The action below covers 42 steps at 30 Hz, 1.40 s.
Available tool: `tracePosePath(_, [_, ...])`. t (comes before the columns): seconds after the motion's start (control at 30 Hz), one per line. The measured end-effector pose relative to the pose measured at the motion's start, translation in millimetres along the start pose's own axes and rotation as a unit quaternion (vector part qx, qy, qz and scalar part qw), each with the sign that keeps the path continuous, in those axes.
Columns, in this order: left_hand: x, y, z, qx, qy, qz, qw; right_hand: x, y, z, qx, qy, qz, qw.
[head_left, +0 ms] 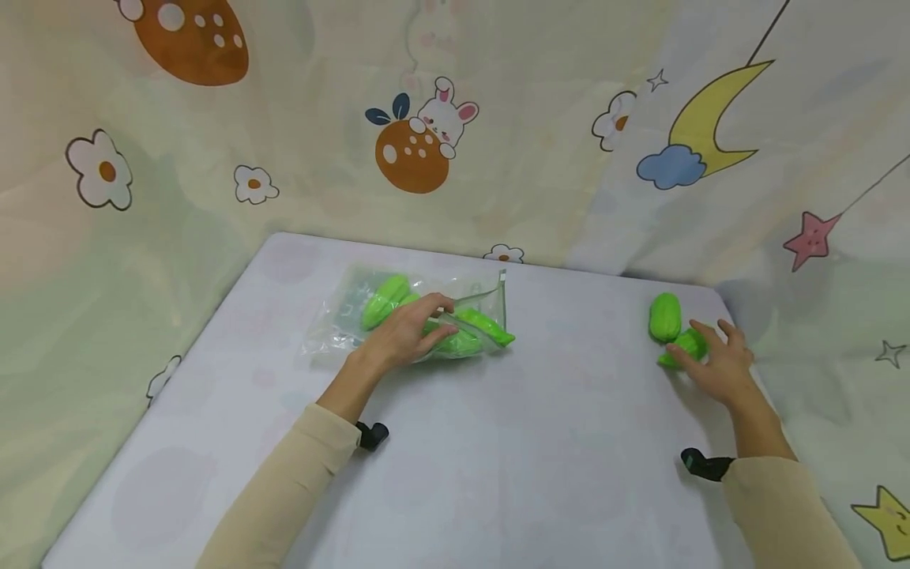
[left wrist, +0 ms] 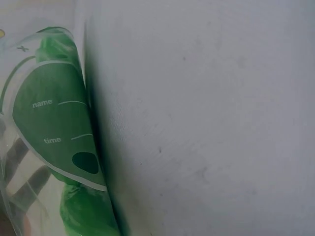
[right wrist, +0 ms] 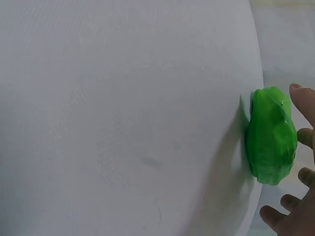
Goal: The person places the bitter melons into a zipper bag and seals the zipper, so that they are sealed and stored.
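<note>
Backdrop: pale printed cloth (head_left: 540, 103) behind a white tabletop (head_left: 554, 450).

Right hand (head_left: 721, 375), right of frame: fingers spread and loosely bent around the pointed green piece (head_left: 693, 342); right wrist view shows gaps between fingers and green surface, so no grasp apparent. Left hand (head_left: 401, 333), left of centre: at the mouth of the clear bag (head_left: 329, 341), thumb and finger apart at its lips; whether the film is pinched or merely spread, cannot tell.

Handling (judged): pointed piece looks like moulded plastic, probably light, fairly stiff, slick from its gloss, not fragile. Best hold: thumb and fingers across the thick middle, avoiding the narrow tip, which would likely roll. Bag film thin, limp, liable to fold; take it at the lip.

Around: rounded green piece (head_left: 664, 318) just beside the pointed one, toward upper right of frame, crowding the fingers on that side. Table edge near on the far right. Bag contains green pieces (head_left: 385, 302); one elongated piece (head_left: 486, 324) lies at the mouth, partly obstructing it. Black wrist mount (head_left: 704, 465) at lower right, well apart from the pieces.
</note>
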<state>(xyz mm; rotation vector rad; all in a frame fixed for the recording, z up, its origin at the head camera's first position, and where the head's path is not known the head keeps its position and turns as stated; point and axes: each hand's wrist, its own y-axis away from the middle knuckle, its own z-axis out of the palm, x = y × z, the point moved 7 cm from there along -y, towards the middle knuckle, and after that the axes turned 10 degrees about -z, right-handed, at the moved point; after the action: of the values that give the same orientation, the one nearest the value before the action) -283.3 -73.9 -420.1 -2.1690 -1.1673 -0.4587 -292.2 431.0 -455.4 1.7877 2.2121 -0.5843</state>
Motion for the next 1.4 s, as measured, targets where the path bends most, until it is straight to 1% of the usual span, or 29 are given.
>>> tracePosePath(0.07, [0.0, 0.6, 0.0, 0.001, 0.0, 0.002, 1.0, 1.5, 0.3, 3.5, -0.02, -0.005, 0.018, 0.9996])
tracePosePath(0.13, [0.0, 0.3, -0.6, 0.002, 0.0, 0.004, 1.0, 2.3, 0.7, 5.3, -0.029, -0.008, 0.032, 0.999])
tracePosePath(0.3, [1.0, -0.9, -3.8, 0.006, 0.006, 0.012, 0.9999, 2.2, 1.0, 6.7, -0.023, -0.015, 0.047, 0.9985])
tracePosePath(0.47, [0.8, -0.8, -4.4, 0.003, 0.005, 0.013, 0.9999, 2.9, 1.6, 7.5, -0.005, -0.022, 0.035, 0.9991])
tracePosePath(0.67, [1.7, 0.9, -2.6, 0.006, -0.004, 0.02, 0.9998, 2.9, 5.9, 7.5, 0.003, -0.011, 0.016, 0.9998])
tracePosePath(0.8, [2.2, 1.7, -2.2, 0.007, -0.005, 0.022, 0.9997, 2.3, 8.2, 6.7, -0.001, -0.002, 0.006, 1.0])
tracePosePath(0.97, [2.9, 2.9, -1.1, 0.004, -0.006, 0.022, 0.9997, 0.8, 14.0, 8.4, -0.009, 0.004, 0.009, 0.9999])
tracePosePath(1.1, [2.6, 3.3, -0.3, 0.003, -0.007, 0.016, 0.9999, -2.1, 18.1, 7.3, 0.006, -0.007, 0.006, 0.9999])
tracePosePath(1.27, [2.4, 3.9, 0.4, 0.0, -0.008, 0.011, 0.9999, -5.1, 21.5, 4.9, 0.033, -0.008, 0.002, 0.9994])
tracePosePath(1.4, [2.6, 4.4, 1.2, -0.007, -0.009, 0.008, 0.9999, -6.5, 24.1, 0.2, 0.065, -0.009, 0.007, 0.9978])
